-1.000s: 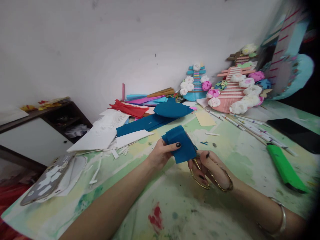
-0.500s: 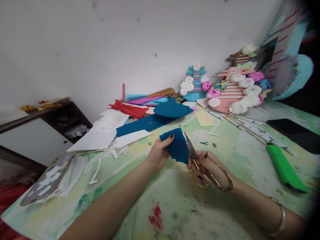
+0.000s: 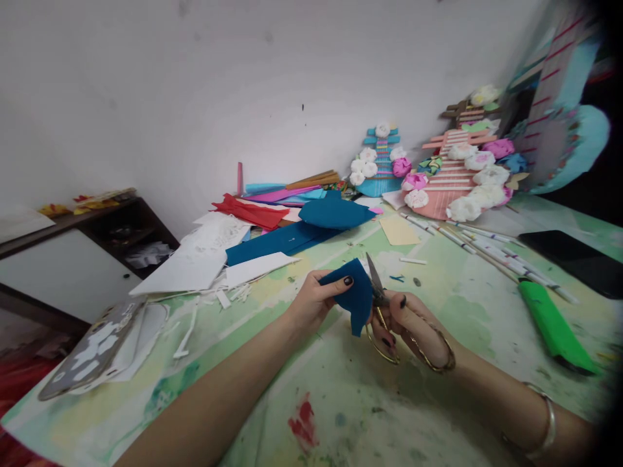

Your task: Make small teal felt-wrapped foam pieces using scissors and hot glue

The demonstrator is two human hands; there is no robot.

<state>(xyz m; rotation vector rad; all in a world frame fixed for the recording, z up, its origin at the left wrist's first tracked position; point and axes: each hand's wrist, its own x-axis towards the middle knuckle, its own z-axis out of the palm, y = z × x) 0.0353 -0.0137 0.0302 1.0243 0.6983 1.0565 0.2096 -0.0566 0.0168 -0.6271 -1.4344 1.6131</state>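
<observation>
Just below the centre of the frame, the left hand [image 3: 315,303] clamps a dark-blue paper piece [image 3: 359,295] under its thumb, seemingly to steady its edge for the gold-handled scissors [image 3: 379,299] gripped in the right hand [image 3: 417,324]. The paper lies between the hands, beside the blades.

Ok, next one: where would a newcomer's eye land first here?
Probably on the hands near the middle: the left hand grips a dark blue piece, while the right hand holds gold-handled scissors beside it. Behind them to the right, a blue instrument-shaped decoration and a pink one are decked with flowers. A bright green object lies at the far right.
</observation>
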